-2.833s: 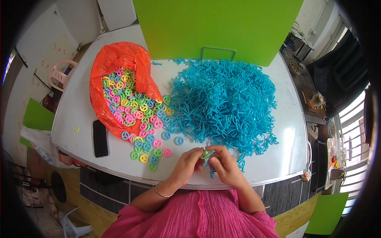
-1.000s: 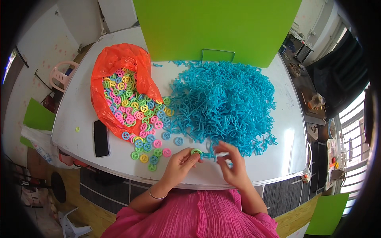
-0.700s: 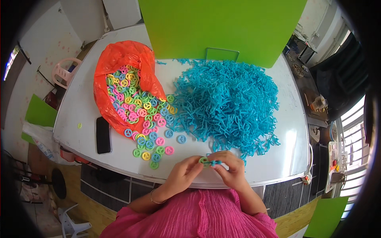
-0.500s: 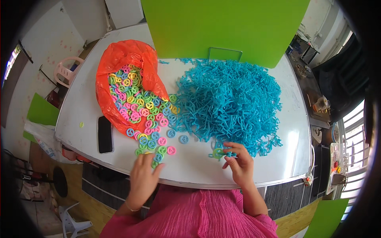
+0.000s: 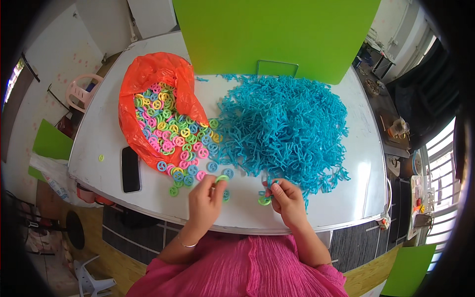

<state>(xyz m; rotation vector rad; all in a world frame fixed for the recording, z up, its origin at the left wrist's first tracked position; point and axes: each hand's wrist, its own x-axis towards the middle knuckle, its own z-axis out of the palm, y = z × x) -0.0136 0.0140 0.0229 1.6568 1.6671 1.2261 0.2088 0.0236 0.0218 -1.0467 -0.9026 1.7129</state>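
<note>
Along the near side of the bench (image 5: pixel 341 210), the left hand (image 5: pixel 205 204) pinches a green wheel (image 5: pixel 221 177) and the right hand (image 5: pixel 288 200) a blue piece (image 5: pixel 262 193), a second wheel (image 5: pixel 264 201) just nearer. All seem light, stiff plastic; rims suit a pinch.

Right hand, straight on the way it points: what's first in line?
Likely the near edge of the blue pile, ahead and slightly left of the right hand. Height is unclear from this view; it might pass above.

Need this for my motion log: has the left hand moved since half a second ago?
Yes: the left hand moved rightward and forward, relative to the black smartphone.
</note>
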